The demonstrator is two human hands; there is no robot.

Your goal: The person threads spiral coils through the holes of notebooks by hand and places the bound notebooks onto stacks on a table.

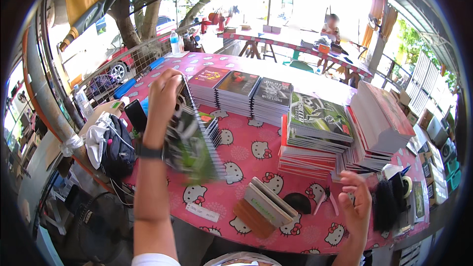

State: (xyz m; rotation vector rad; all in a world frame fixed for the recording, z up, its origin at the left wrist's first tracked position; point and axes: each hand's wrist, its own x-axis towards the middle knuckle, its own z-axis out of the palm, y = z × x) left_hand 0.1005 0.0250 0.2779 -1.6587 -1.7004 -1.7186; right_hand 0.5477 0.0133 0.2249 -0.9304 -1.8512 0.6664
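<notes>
you've got open pink cloth (249,162) mid-frame, but book stacks (272,99) wall off the space above, and pliers (321,200) lie just left of your right hand (355,199), lower right.

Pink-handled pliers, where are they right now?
In the head view, the pink-handled pliers lie right of centre at the table's near side, between the dark rounded object and the person's open right hand.

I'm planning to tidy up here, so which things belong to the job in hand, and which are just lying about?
Likely part of the job:
Green spiral-bound book, held in the left hand
Stacked books
Pink-handled tool, near the empty right hand

Apparently just lying about:
Dark bag
Water bottle
Fan
</notes>
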